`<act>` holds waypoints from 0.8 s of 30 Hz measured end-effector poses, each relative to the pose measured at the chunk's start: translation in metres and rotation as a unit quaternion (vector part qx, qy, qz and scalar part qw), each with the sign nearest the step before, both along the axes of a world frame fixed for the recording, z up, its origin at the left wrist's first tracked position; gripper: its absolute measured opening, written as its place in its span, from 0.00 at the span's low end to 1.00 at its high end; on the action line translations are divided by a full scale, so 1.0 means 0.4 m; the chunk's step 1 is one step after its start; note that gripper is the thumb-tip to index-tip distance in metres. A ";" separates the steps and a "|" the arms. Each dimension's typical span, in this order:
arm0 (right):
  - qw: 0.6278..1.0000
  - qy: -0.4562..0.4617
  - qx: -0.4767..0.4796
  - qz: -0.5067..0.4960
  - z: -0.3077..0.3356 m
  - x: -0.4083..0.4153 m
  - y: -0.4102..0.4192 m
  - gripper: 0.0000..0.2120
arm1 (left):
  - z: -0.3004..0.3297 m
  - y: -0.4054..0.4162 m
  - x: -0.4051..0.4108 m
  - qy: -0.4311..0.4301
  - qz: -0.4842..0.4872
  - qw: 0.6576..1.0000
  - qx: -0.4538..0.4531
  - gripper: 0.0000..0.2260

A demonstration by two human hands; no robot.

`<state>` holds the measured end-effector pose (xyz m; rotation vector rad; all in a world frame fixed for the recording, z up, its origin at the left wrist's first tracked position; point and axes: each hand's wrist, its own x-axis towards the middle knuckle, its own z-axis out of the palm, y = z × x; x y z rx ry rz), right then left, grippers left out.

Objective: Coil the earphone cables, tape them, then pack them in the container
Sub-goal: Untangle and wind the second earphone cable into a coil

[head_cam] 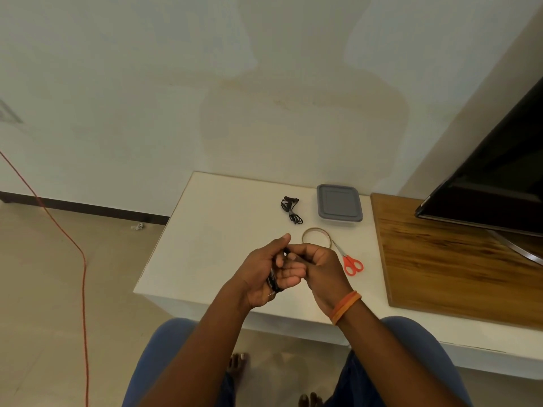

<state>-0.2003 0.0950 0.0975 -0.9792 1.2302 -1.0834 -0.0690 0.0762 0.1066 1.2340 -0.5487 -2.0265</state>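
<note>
Both hands (pixel 289 267) grip a black earphone cable (pixel 273 282) between them.

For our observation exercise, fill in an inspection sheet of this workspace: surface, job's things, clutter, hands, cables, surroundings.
Surface: white table; wooden board on its right.
Job's things: black earphone cable in hand; coiled earphones beside the lidded grey container; tape roll; orange scissors.
Clutter: nothing seen.
Hands: left hand has the cable in its grip; right hand pinches its upper end.
Cables: orange cord across the floor.
Surroundings: pale wall, dark screen on the right.
</note>
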 end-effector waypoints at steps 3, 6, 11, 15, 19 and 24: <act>0.999 0.032 -0.009 0.009 -0.003 -0.006 -0.009 0.12 | 0.004 0.006 -0.016 -0.019 0.035 0.999 0.004 0.23; 1.000 0.015 -0.005 0.020 -0.002 -0.010 -0.011 0.13 | 0.003 0.009 -0.025 -0.001 0.064 0.998 0.009 0.21; 0.999 0.033 -0.015 0.034 -0.001 -0.026 -0.023 0.10 | 0.000 0.013 -0.025 0.033 0.118 0.992 0.018 0.15; 0.993 0.111 -0.034 0.017 0.003 -0.029 -0.020 0.11 | -0.009 0.023 -0.027 -0.037 0.131 0.990 -0.043 0.14; 0.984 0.152 -0.029 -0.085 -0.017 -0.005 -0.011 0.08 | -0.028 0.031 -0.065 -0.126 0.155 0.973 -0.113 0.18; 0.981 0.165 -0.053 -0.089 -0.030 0.032 0.009 0.05 | -0.046 0.027 -0.074 -0.071 0.177 0.981 -0.041 0.17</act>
